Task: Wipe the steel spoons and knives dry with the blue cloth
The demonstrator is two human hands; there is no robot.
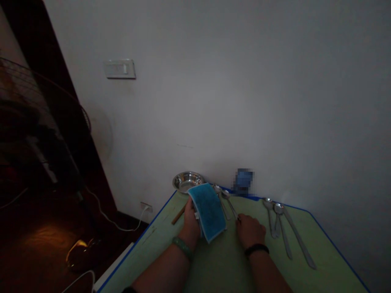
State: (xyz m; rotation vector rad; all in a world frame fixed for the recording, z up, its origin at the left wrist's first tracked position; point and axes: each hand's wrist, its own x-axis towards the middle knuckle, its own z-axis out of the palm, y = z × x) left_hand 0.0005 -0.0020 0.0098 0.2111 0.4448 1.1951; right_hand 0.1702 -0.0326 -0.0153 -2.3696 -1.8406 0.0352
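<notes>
In my left hand is a blue cloth with a pale edge, spread over the fingers and hiding most of them. My right hand is closed around the handle end of a metal spoon, whose bowl points away toward the wall. Just left of that spoon lies another spoon, partly covered by the cloth. A brown stick-like piece shows beside my left hand, its far end hidden. To the right of my right hand lie several metal utensils, among them a spoon and a second spoon.
A steel bowl stands at the far left corner of the green table, which has a blue edge. A blurred blue object is by the wall. A long-handled utensil lies on the right. Left of the table are a dark floor and a white cable.
</notes>
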